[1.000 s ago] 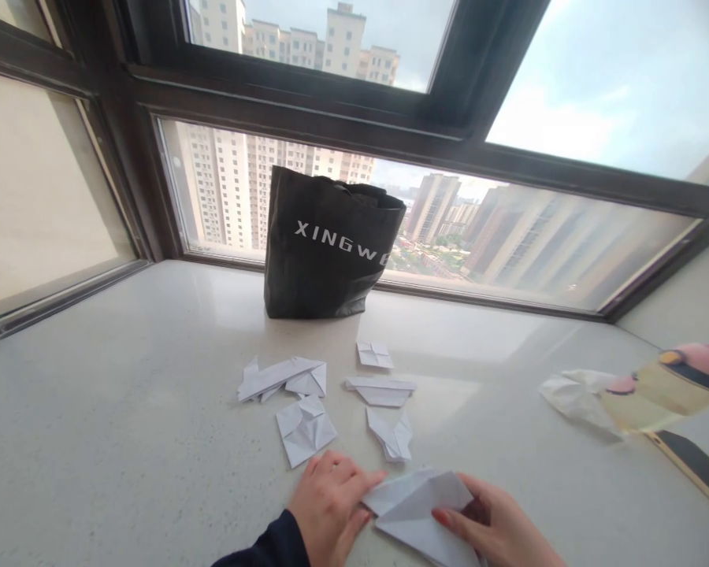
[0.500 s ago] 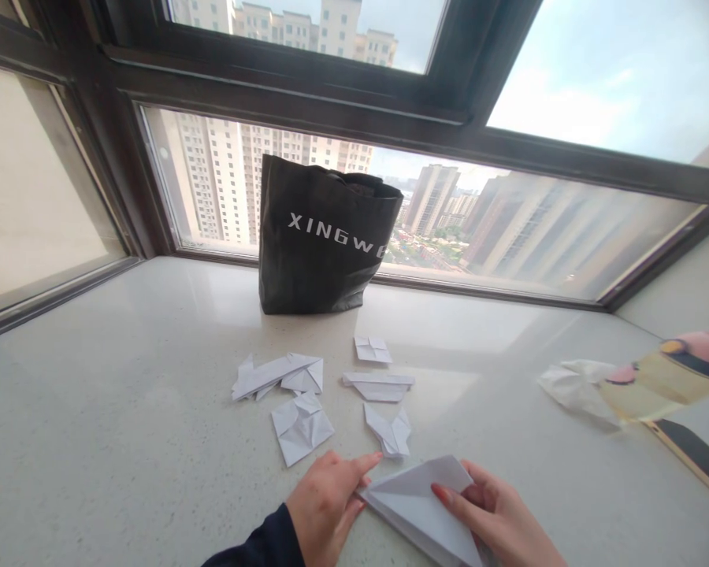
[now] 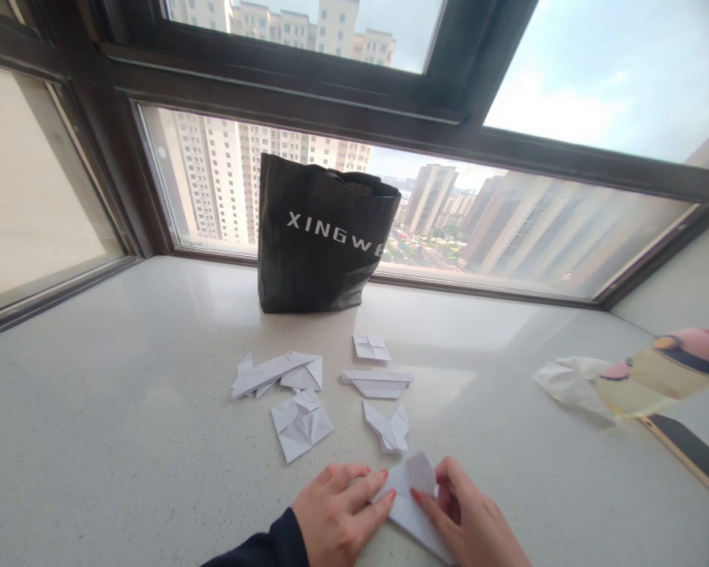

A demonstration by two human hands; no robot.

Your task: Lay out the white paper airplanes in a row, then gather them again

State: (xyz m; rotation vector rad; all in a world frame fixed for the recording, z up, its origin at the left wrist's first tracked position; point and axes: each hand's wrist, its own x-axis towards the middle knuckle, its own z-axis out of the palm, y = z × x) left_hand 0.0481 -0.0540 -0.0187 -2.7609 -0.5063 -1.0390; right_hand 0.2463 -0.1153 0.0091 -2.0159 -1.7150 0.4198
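Observation:
A partly folded white paper (image 3: 417, 516) lies on the pale speckled sill at the bottom centre. My left hand (image 3: 339, 512) rests flat with its fingers spread, the fingertips pressing the paper's left end. Between thumb and fingers, my right hand (image 3: 469, 512) pinches the raised flap on the paper's right side. Just beyond is a winged paper fold (image 3: 387, 428), with a boat-shaped fold (image 3: 378, 384) and a small square fold (image 3: 372, 347) behind it. To the left lie a larger square fold (image 3: 301, 425) and several overlapping folded pieces (image 3: 277, 374).
A black bag (image 3: 324, 244) with white lettering stands at the back against the window. On the right of the sill (image 3: 124, 425) are a tissue pack (image 3: 655, 378) with white tissue sticking out and a dark phone-like object (image 3: 694, 453).
My left hand has spread its fingers onto the paper's left end. My right hand has shifted left, and the paper's flap now stands bent up near its thumb.

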